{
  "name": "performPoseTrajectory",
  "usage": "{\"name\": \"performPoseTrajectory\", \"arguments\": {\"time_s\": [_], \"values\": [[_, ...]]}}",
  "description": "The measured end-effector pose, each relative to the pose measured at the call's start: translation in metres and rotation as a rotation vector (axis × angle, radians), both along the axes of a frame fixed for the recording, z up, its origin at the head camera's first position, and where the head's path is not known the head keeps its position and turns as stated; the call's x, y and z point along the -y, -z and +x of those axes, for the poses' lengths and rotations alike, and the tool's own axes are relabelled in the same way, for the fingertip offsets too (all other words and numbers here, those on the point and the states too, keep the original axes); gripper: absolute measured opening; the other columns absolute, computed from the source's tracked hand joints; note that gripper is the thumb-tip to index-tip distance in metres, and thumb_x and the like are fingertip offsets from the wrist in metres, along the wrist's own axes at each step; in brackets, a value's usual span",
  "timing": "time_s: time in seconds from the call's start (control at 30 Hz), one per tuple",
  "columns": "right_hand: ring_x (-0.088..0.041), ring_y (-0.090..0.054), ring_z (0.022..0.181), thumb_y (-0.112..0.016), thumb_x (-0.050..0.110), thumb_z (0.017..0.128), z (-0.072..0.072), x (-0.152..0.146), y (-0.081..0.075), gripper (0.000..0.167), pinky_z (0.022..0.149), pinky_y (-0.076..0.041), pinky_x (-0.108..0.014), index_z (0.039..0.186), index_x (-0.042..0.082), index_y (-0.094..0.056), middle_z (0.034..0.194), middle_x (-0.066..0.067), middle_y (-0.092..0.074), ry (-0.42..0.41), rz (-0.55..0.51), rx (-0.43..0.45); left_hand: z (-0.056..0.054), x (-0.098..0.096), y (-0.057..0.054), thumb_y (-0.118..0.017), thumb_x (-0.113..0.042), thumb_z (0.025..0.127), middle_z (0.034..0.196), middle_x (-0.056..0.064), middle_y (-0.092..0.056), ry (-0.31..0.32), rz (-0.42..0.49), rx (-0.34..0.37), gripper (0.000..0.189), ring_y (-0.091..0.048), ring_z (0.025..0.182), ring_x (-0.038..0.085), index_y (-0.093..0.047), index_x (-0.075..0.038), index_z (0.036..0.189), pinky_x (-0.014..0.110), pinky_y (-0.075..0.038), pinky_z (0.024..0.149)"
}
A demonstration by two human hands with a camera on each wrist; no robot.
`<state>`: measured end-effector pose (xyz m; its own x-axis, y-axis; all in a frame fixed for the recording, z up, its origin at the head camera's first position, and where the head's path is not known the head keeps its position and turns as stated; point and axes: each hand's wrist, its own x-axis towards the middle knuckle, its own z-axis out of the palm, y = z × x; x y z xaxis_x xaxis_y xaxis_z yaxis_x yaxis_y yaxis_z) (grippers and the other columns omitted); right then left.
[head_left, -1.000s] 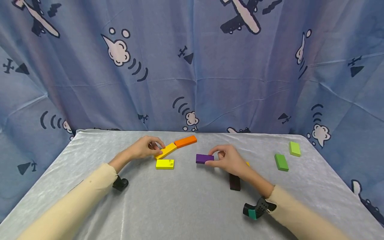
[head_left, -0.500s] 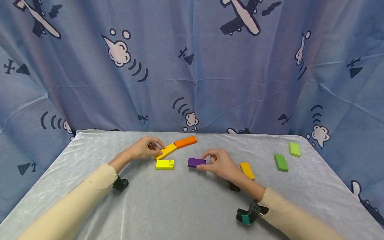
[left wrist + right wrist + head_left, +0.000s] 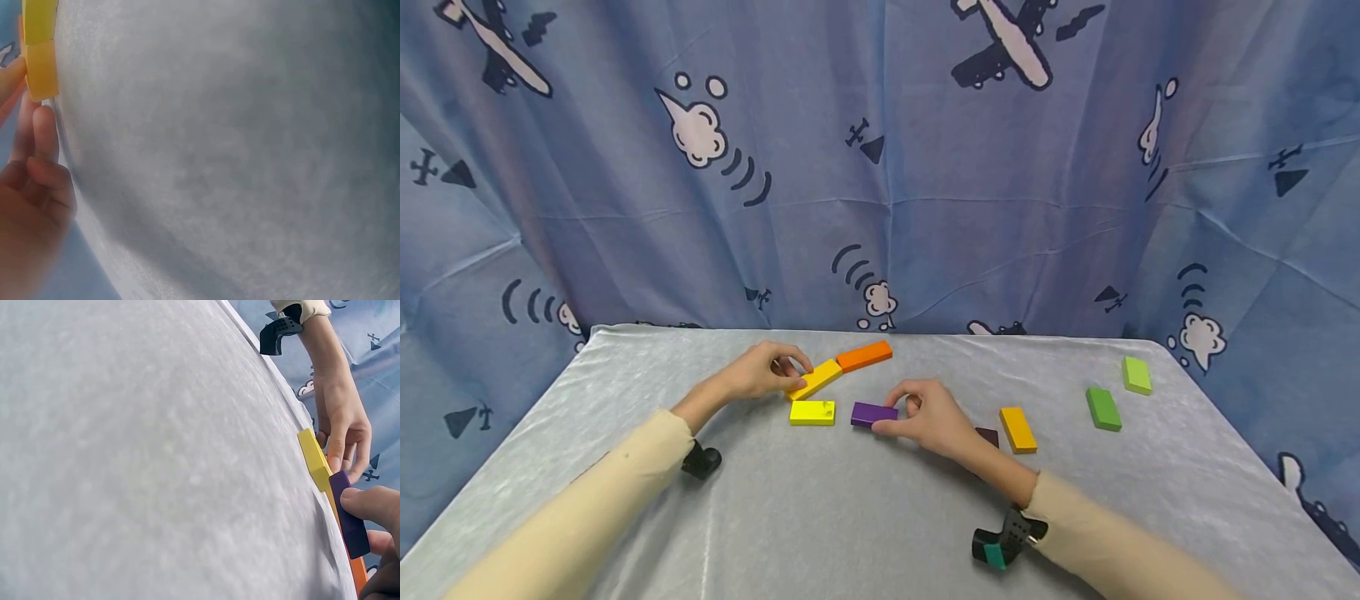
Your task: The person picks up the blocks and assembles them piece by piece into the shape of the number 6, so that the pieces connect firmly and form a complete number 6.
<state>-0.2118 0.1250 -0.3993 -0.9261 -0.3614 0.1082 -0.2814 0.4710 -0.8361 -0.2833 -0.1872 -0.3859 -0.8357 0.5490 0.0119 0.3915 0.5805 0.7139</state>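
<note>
My left hand (image 3: 762, 371) pinches the near-left end of an amber block (image 3: 822, 377), whose far end meets an orange block (image 3: 865, 356). Just in front lies a bright yellow block (image 3: 811, 413). To its right, my right hand (image 3: 928, 421) holds a purple block (image 3: 867, 414) by its right end between thumb and fingers. A small gap parts the purple block from the yellow one in the head view. The right wrist view shows the thumb on the purple block (image 3: 349, 515); whether it touches the cloth is unclear. In the left wrist view, fingers touch the amber block (image 3: 42, 69).
Behind my right wrist a dark brown block (image 3: 988, 436) is partly hidden, with a second amber block (image 3: 1018, 430) beside it. Farther right lie a green block (image 3: 1103, 408) and a light green block (image 3: 1137, 375). A patterned blue curtain (image 3: 820, 167) hangs behind the table.
My right hand has carried the purple block leftward and slightly nearer, towards the bright yellow block. This uncovers the second amber block. My left hand stays on its amber block.
</note>
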Motion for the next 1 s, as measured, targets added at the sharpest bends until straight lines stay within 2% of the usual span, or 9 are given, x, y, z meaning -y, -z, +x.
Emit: {"name": "performPoseTrajectory", "arguments": {"time_s": [0.53,1.0], "values": [[-0.010,-0.032,0.047,-0.092,0.020,0.077,-0.002,0.021,0.003,0.026,0.045,-0.023,-0.024,0.092,0.007,-0.075,0.054,0.004,-0.037,0.010,0.040,-0.039,0.001,0.000,0.000,-0.074,-0.007,0.094,0.087,0.002,-0.069,-0.005,-0.008,-0.001,0.017,-0.063,0.079,0.019,-0.074,-0.006,0.112,0.034,-0.053,0.072],[-0.010,-0.034,0.048,-0.094,0.024,0.075,-0.002,0.028,0.002,0.029,0.047,-0.025,-0.025,0.090,0.010,-0.073,0.054,0.004,-0.039,0.077,0.158,-0.040,0.000,0.000,-0.001,-0.074,-0.007,0.094,0.088,0.003,-0.069,-0.005,-0.012,0.002,0.017,-0.062,0.079,0.020,-0.074,-0.006,0.112,0.034,-0.052,0.072]]}}
